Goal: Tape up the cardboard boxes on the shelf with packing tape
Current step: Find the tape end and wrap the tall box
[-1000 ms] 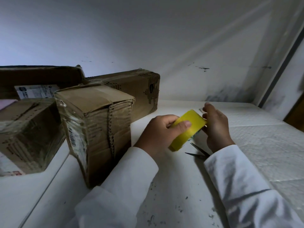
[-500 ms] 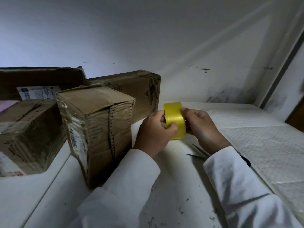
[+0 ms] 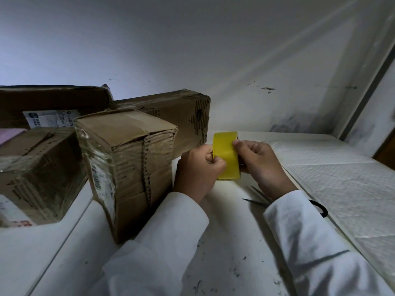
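Observation:
A yellow roll of packing tape (image 3: 227,155) stands on edge between my two hands, above the white shelf (image 3: 224,242). My left hand (image 3: 196,169) grips its left side, thumb on the outer face. My right hand (image 3: 259,162) holds the right side, thumb pressed on the upper face of the roll. Just left of my left hand stands a worn cardboard box (image 3: 128,163) with old clear tape and a barcode label. Behind it lies a longer printed cardboard box (image 3: 179,116).
Dark scissors (image 3: 256,198) lie open on the shelf under my right wrist. Two more cardboard boxes (image 3: 36,167) (image 3: 51,103) sit at the left. A white quilted pad (image 3: 333,174) covers the shelf's right part. The wall (image 3: 192,50) rises close behind.
The tape roll went from tilted flat in my left hand to upright between both hands, and moved left toward the boxes. My right thumb has shifted onto its upper face.

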`<move>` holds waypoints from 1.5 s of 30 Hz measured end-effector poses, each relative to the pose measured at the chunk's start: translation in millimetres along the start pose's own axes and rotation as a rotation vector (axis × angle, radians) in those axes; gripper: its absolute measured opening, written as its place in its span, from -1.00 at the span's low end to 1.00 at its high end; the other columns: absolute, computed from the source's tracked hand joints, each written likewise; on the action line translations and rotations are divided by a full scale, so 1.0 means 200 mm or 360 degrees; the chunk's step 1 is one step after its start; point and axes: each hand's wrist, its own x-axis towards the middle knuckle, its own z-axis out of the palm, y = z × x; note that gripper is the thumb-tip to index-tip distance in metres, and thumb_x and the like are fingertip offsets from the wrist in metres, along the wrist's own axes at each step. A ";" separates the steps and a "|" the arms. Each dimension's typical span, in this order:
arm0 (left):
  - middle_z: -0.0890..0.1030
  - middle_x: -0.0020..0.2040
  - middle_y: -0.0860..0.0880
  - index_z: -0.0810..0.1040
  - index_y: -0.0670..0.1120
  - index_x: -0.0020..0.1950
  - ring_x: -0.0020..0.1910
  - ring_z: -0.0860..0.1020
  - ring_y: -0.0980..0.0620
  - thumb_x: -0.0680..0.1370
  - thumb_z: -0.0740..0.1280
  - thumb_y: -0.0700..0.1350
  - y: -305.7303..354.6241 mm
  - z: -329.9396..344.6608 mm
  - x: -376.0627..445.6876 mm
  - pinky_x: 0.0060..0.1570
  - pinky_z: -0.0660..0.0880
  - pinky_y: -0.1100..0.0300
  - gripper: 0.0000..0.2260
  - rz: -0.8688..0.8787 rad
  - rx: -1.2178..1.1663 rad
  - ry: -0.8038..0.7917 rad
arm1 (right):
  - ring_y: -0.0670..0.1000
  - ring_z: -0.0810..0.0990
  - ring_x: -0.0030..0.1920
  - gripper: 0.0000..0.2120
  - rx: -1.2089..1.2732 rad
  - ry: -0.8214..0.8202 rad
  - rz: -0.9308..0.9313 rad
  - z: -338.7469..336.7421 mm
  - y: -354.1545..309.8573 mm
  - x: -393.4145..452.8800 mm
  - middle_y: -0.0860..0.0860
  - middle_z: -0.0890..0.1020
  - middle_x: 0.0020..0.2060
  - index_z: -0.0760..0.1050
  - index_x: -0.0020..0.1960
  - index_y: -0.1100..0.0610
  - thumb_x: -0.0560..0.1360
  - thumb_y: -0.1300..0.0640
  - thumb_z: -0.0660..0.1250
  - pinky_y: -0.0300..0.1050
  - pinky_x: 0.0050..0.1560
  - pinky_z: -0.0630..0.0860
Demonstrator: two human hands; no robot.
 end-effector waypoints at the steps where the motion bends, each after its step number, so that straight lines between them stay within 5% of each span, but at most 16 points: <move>1: 0.39 -0.44 -0.07 0.45 -0.21 -0.31 -0.41 0.34 -0.03 0.36 0.16 -0.07 -0.01 0.00 0.00 -0.40 0.29 0.12 -0.78 0.0005 0.0000 0.0019 | 0.10 0.39 -0.27 -0.26 0.0000 0.0002 -0.0001 0.00 0.00 0.00 0.22 0.42 -0.34 0.33 -0.17 0.53 0.35 -0.23 0.31 0.05 -0.19 0.38; 7: 0.31 -0.44 -0.02 0.39 -0.16 -0.31 -0.42 0.30 0.01 0.47 0.13 -0.09 0.02 0.01 -0.01 -0.38 0.22 0.16 -0.79 -0.0038 -0.0098 0.0019 | 0.09 0.35 -0.30 -0.57 0.0043 0.0093 0.0016 -0.01 0.01 0.00 0.16 0.35 -0.38 0.38 -0.29 0.39 0.54 0.03 0.26 0.03 -0.19 0.36; 10: 0.50 -0.29 0.16 0.52 -0.02 0.04 -0.27 0.50 0.16 0.53 0.32 0.06 0.04 0.00 -0.01 -0.27 0.45 0.24 -0.81 -0.0177 -0.0279 -0.0013 | 0.10 0.39 -0.31 -0.52 0.0028 0.0029 -0.0036 0.00 0.01 0.00 0.18 0.40 -0.38 0.39 -0.25 0.49 0.48 0.03 0.30 0.03 -0.20 0.41; 13: 0.57 -0.20 0.14 0.50 0.01 0.18 -0.18 0.58 0.10 0.46 0.45 -0.06 0.03 -0.01 0.01 -0.17 0.54 0.26 -0.68 -0.0284 -0.0539 0.0005 | 0.05 0.37 -0.33 -0.57 -0.0036 0.0025 -0.0119 0.00 0.02 0.00 0.14 0.38 -0.41 0.41 -0.27 0.46 0.40 0.04 0.26 -0.01 -0.22 0.38; 16: 0.62 -0.13 0.03 0.43 0.02 0.33 -0.13 0.59 0.09 0.48 0.43 -0.10 0.02 -0.01 0.02 -0.15 0.53 0.30 -0.56 -0.0307 -0.0613 -0.0072 | 0.00 0.32 -0.35 -0.68 -0.0146 0.0054 -0.0164 -0.02 0.03 0.00 0.06 0.34 -0.45 0.40 -0.37 0.32 0.39 0.07 0.25 -0.07 -0.25 0.31; 18: 0.65 -0.08 -0.04 0.42 -0.01 0.39 -0.07 0.61 0.02 0.49 0.42 -0.04 0.01 -0.01 0.03 -0.03 0.55 0.15 -0.52 -0.0325 -0.0610 -0.0084 | -0.06 0.28 -0.37 -0.72 -0.0224 0.0060 -0.0197 -0.03 0.03 0.00 -0.04 0.29 -0.48 0.36 -0.46 0.14 0.39 0.07 0.25 -0.11 -0.28 0.25; 21: 0.67 -0.08 -0.03 0.47 -0.01 0.36 -0.06 0.62 0.00 0.40 0.38 0.06 0.01 -0.02 0.03 0.01 0.54 0.08 -0.47 -0.0394 -0.0651 -0.0068 | -0.10 0.26 -0.40 -0.73 -0.0327 0.0046 -0.0271 -0.04 0.02 -0.01 -0.05 0.27 -0.49 0.31 -0.46 0.11 0.38 0.09 0.24 -0.16 -0.35 0.19; 26: 0.60 -0.27 0.10 0.44 0.03 0.23 -0.23 0.57 0.07 0.29 0.34 0.01 0.04 -0.03 0.03 -0.12 0.52 0.13 -0.51 -0.0421 -0.0562 -0.0083 | -0.07 0.31 -0.38 -0.63 -0.0346 -0.0072 -0.0318 -0.02 0.02 -0.02 0.02 0.32 -0.46 0.39 -0.35 0.33 0.35 -0.01 0.24 -0.16 -0.34 0.22; 31: 0.59 -0.32 -0.01 0.37 0.12 0.10 -0.21 0.59 -0.06 0.24 0.29 0.02 0.04 -0.04 0.02 -0.10 0.55 -0.01 -0.57 -0.0427 -0.0405 -0.0125 | -0.04 0.24 -0.41 -0.69 -0.0324 0.0005 -0.0245 -0.01 0.00 -0.03 0.00 0.25 -0.47 0.25 -0.44 0.10 0.42 0.01 0.18 -0.11 -0.34 0.16; 38: 0.57 -0.40 -0.10 0.40 0.11 0.04 -0.38 0.49 -0.01 0.29 0.23 0.00 0.05 -0.04 0.01 -0.23 0.48 0.08 -0.67 -0.0302 -0.0386 -0.0062 | -0.04 0.30 -0.39 -0.68 -0.0207 0.0041 -0.0080 0.00 -0.01 -0.02 -0.06 0.28 -0.49 0.26 -0.41 0.05 0.49 0.02 0.18 -0.09 -0.29 0.25; 42: 0.56 -0.28 -0.02 0.41 0.13 -0.04 -0.21 0.57 -0.05 0.29 0.31 0.22 0.05 -0.02 0.00 -0.16 0.55 0.02 -0.67 -0.0167 -0.0207 0.0075 | -0.03 0.40 -0.30 -0.69 -0.0183 0.0023 0.0061 0.00 -0.04 -0.03 0.04 0.39 -0.39 0.38 -0.27 0.17 0.61 0.09 0.10 -0.13 -0.20 0.35; 45: 0.45 0.18 0.05 0.52 0.08 0.20 0.17 0.45 0.03 0.33 0.20 0.28 0.03 -0.03 0.01 0.10 0.42 0.16 -0.48 0.0195 0.0020 0.0128 | -0.08 0.34 -0.38 -0.68 -0.0337 0.0105 -0.0015 0.00 -0.06 -0.04 0.03 0.37 -0.41 0.38 -0.26 0.15 0.62 0.09 0.07 -0.20 -0.33 0.30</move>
